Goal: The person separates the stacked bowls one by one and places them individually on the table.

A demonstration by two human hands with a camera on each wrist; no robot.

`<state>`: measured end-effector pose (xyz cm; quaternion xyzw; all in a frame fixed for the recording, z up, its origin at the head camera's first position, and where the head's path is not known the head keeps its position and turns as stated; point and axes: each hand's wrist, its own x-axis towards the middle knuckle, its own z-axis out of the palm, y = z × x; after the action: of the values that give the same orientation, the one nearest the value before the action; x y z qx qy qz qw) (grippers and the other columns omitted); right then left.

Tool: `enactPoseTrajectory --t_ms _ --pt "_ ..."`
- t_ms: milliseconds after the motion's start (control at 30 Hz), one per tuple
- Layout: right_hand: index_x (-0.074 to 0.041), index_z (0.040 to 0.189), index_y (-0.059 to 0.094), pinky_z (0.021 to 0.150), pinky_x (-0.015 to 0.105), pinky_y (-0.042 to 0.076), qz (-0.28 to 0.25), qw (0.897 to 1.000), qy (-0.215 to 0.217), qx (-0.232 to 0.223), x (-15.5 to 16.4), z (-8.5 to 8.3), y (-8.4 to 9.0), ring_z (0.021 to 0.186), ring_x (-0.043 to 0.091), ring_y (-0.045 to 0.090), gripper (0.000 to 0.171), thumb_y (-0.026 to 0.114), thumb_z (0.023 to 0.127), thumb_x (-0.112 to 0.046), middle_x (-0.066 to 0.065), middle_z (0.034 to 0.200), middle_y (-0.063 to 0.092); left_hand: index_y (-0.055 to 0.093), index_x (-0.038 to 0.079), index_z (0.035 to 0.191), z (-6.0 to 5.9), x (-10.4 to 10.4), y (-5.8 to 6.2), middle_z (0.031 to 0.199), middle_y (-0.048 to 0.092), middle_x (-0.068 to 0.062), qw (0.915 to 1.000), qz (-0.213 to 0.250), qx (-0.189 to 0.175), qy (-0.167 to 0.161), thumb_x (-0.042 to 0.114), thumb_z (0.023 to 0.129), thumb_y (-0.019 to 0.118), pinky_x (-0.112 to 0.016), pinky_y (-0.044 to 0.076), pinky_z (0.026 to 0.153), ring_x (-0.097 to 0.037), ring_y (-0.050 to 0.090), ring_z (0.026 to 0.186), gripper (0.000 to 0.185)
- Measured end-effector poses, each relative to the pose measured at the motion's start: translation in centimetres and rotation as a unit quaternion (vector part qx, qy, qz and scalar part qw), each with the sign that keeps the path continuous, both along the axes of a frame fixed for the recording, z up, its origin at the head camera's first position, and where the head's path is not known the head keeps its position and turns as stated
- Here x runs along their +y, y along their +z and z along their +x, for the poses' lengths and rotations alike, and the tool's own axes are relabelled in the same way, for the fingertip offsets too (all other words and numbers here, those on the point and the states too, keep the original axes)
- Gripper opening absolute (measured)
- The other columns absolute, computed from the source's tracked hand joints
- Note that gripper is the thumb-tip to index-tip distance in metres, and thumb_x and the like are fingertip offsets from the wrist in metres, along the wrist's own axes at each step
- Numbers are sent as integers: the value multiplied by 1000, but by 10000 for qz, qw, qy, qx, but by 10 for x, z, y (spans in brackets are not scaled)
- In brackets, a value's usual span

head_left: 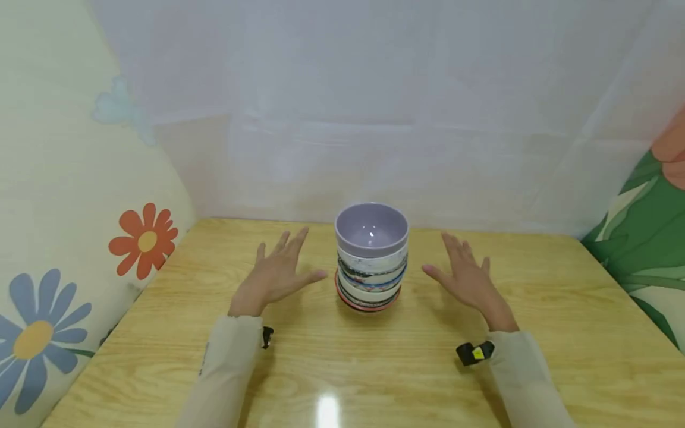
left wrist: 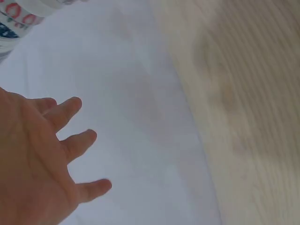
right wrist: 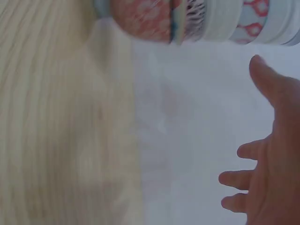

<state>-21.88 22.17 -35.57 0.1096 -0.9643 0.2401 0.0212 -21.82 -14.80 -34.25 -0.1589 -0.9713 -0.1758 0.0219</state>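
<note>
A stack of nested bowls (head_left: 371, 276) stands upright on the wooden table, a plain lilac bowl (head_left: 371, 229) on top. The bowls below show white, blue-rimmed, patterned and red-edged sides. To the left of the stack, my left hand (head_left: 278, 270) is spread with its thumb toward the bowls, a gap between them. On the other side my right hand (head_left: 465, 276) mirrors it, fingers spread and holding nothing. In the right wrist view the lowest bowl (right wrist: 143, 18) has a red floral pattern. Only a corner of the stack (left wrist: 21, 21) enters the left wrist view.
The light wooden table (head_left: 364, 374) reaches back to a white cloth backdrop (head_left: 321, 119). At the left hangs a cream sheet with printed flowers (head_left: 147, 241), and at the right one with green leaves (head_left: 647, 232). Each wrist wears a black band (head_left: 473, 353).
</note>
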Motion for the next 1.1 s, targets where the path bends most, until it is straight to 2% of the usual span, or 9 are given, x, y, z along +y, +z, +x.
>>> enactPoseTrajectory --t_ms 100,233,333,433,567,700,867,967,1100 --pt "-15 155 1 102 77 -7 -438 9984 345 -28 -7 2 8 144 47 2 85 45 94 -56 19 159 6 8 12 154 1 4 4 159 19 -10 9978 584 15 -313 63 87 53 -69 5 110 -35 12 147 95" --pt "-14 155 1 106 75 3 -1173 9885 950 106 -17 7 18 143 48 10 85 47 95 -53 22 158 10 8 12 154 2 11 7 159 21 -8 9882 1319 -23 -782 62 89 50 -67 11 110 -33 16 146 92" --pt "-15 155 1 107 72 12 -1598 9778 1328 266 -26 7 27 142 48 14 93 49 90 -62 22 158 14 5 12 154 3 18 10 159 20 -8 9788 1757 -73 -1047 72 87 41 -67 14 110 -33 19 145 97" --pt "-18 155 0 107 71 17 -1792 9722 1470 343 -37 7 37 142 47 16 103 52 83 -71 20 158 16 2 12 154 3 25 12 159 19 -9 9700 2111 -161 -1199 84 78 32 -67 16 110 -37 21 143 109" --pt "-24 155 2 107 70 19 -1812 9718 1472 315 -49 5 49 143 44 17 108 57 77 -74 16 158 19 -1 15 154 3 36 16 159 19 -11 9613 2456 -355 -1200 92 67 29 -66 19 110 -42 21 142 121" --pt "-22 155 7 109 67 20 -1850 9703 1525 335 -57 2 56 143 41 20 113 62 71 -75 16 157 22 -2 18 154 2 45 17 158 22 -13 9586 2585 -477 -1097 96 60 32 -65 21 110 -41 23 142 126" --pt "-16 154 12 111 62 24 -1891 9683 1607 296 -65 -3 61 142 39 25 121 64 64 -78 18 156 23 -1 24 154 1 53 18 156 26 -17 9562 2677 -538 -1053 95 59 38 -63 27 108 -42 29 139 125" --pt "-14 154 15 111 60 26 -1903 9684 1593 239 -69 -4 63 141 39 26 125 66 61 -79 18 156 24 -3 24 154 2 56 18 154 29 -19 9584 2623 -615 -937 95 57 40 -62 30 107 -43 33 137 128" --pt "-12 153 18 109 59 31 -1939 9689 1519 229 -74 -4 65 137 40 35 127 70 57 -77 19 152 33 -5 23 154 2 58 18 154 28 -19 9580 2628 -750 -873 92 58 45 -60 32 108 -41 34 137 129"
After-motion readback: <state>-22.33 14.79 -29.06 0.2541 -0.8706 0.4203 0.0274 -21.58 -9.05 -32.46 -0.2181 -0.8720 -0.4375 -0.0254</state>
